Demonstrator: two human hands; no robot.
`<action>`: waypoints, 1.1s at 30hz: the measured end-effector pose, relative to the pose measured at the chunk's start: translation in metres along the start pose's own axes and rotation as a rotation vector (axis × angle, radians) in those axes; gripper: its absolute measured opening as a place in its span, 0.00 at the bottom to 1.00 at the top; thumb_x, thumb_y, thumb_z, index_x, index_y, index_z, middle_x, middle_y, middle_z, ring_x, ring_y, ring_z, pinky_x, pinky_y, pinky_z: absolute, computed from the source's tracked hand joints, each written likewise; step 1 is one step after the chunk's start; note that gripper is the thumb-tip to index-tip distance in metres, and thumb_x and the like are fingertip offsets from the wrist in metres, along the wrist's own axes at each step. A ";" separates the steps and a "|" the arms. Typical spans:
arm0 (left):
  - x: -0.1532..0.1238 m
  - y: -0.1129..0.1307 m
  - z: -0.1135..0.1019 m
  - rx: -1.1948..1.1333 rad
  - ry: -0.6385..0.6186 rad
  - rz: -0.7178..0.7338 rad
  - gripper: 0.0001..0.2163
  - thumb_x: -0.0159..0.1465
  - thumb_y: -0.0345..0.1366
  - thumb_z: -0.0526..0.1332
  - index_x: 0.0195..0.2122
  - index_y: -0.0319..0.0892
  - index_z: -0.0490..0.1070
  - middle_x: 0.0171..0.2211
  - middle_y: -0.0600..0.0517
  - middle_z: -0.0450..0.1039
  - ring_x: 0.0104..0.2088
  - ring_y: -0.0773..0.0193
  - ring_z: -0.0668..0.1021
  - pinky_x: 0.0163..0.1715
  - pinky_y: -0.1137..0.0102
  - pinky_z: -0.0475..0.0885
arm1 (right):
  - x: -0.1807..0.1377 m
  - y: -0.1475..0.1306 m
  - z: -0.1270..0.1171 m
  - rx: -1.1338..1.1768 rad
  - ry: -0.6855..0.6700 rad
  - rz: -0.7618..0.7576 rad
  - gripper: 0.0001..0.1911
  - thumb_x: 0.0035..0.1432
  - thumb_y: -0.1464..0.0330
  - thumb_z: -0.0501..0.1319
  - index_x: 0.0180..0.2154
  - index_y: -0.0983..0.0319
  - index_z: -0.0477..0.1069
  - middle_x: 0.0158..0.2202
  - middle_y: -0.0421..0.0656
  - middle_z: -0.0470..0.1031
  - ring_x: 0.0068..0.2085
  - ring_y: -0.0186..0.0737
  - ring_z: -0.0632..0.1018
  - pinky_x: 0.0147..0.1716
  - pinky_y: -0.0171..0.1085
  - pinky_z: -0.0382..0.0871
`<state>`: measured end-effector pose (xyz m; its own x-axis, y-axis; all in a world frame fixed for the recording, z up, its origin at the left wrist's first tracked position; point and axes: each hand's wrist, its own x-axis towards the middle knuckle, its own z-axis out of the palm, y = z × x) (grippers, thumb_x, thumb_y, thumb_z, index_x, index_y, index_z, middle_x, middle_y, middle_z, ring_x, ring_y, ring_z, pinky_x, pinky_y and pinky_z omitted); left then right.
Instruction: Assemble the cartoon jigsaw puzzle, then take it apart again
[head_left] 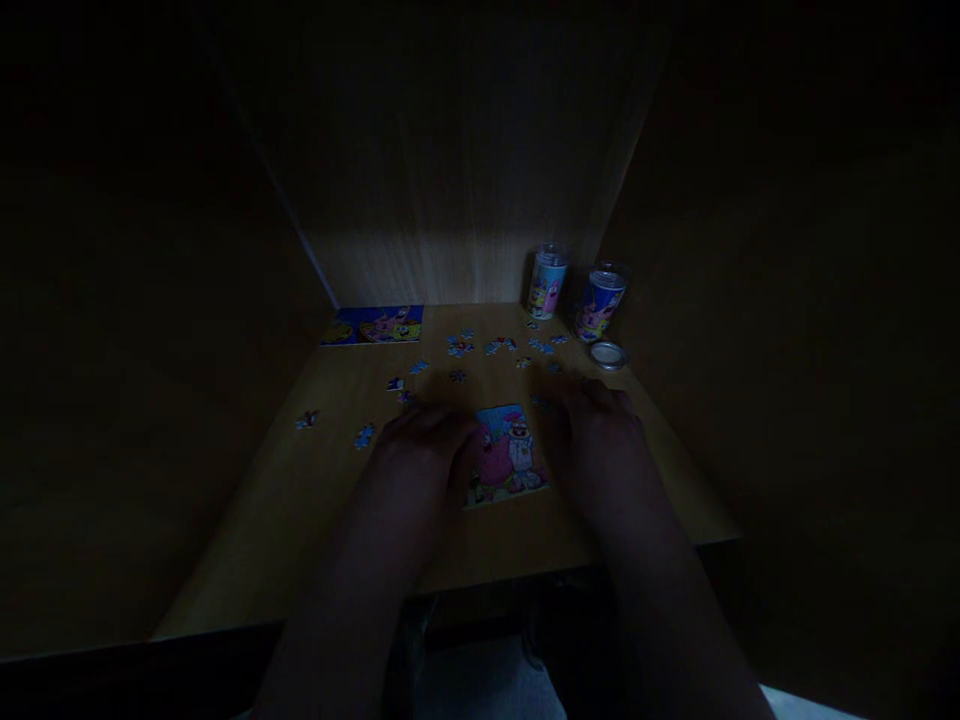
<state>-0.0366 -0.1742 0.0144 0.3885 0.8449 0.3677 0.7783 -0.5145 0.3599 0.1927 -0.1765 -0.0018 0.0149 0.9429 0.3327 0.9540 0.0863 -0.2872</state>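
Observation:
A joined section of jigsaw puzzle (511,455), with a pink figure and a white-suited figure on it, lies flat near the front of the wooden table. At its left edge rests my left hand (424,435), fingers curled and thumb side against the puzzle. My right hand (600,420) is just off the puzzle's right edge, its fingers bent downward. Shadow hides the right fingertips and whatever they may hold. Close to them lies a small loose piece (540,402). More loose puzzle pieces (459,345) are scattered beyond my hands, some single and some apparently joined.
Two printed cans with clear tops, one light blue (547,285) and one dark blue (598,305), stand at the back right. A round lid (607,355) lies before them. A blue picture panel (379,325) lies back left. Wooden walls (450,260) enclose the dim table.

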 end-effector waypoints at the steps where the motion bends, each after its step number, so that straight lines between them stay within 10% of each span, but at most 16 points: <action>1: 0.000 0.001 0.000 -0.007 -0.008 0.013 0.05 0.76 0.30 0.65 0.46 0.45 0.82 0.46 0.48 0.84 0.48 0.49 0.83 0.55 0.50 0.80 | 0.000 -0.001 0.000 0.004 0.005 -0.002 0.17 0.77 0.69 0.57 0.59 0.58 0.80 0.56 0.55 0.81 0.57 0.61 0.77 0.56 0.57 0.73; 33: -0.007 0.020 -0.009 -0.097 -0.123 0.121 0.09 0.79 0.35 0.63 0.39 0.42 0.78 0.43 0.49 0.82 0.47 0.54 0.81 0.54 0.56 0.78 | -0.002 0.010 0.007 0.002 0.026 -0.070 0.15 0.74 0.61 0.58 0.41 0.60 0.81 0.47 0.58 0.81 0.49 0.62 0.80 0.51 0.58 0.75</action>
<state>-0.0284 -0.1918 0.0265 0.5383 0.7847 0.3075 0.6737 -0.6198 0.4025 0.2002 -0.1754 -0.0122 -0.0435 0.9259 0.3753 0.9523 0.1520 -0.2647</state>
